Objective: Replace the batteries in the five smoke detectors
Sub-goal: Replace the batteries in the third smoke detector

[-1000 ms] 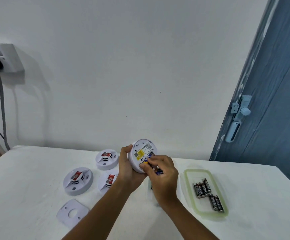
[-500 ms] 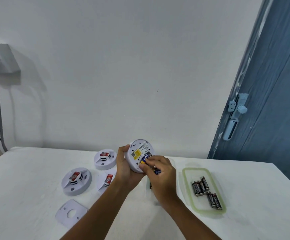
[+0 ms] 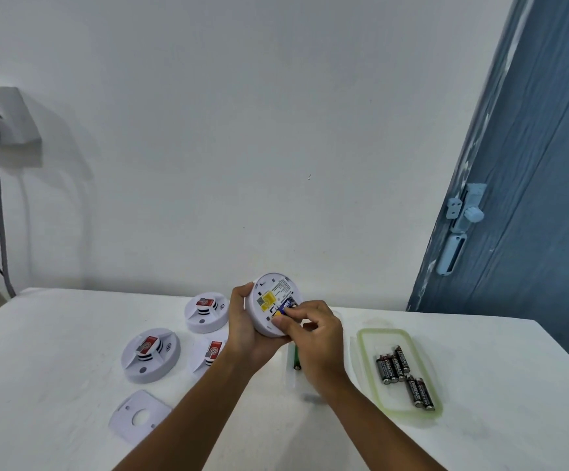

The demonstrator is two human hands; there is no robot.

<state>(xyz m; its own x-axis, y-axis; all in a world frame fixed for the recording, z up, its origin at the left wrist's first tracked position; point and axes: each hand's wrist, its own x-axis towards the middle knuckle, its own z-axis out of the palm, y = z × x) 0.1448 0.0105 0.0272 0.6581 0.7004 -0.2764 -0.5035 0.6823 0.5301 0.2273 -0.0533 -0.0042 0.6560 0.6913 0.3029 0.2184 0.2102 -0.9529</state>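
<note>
A smoke detector (image 3: 269,305) is gripped, back up, by the left hand (image 3: 245,329) above the table (image 3: 55,334); a blue battery (image 3: 286,304) in it is pinched by the right hand (image 3: 313,338). Three detectors (image 3: 150,355) are set just left.

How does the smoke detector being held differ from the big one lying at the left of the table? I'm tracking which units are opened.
The held detector is lifted and tilted in the left hand, label side showing; the left detector lies flat on the table, red sticker up. The right hand works a blue battery at the held one; nothing touches the left one. Both are round and white.
</note>
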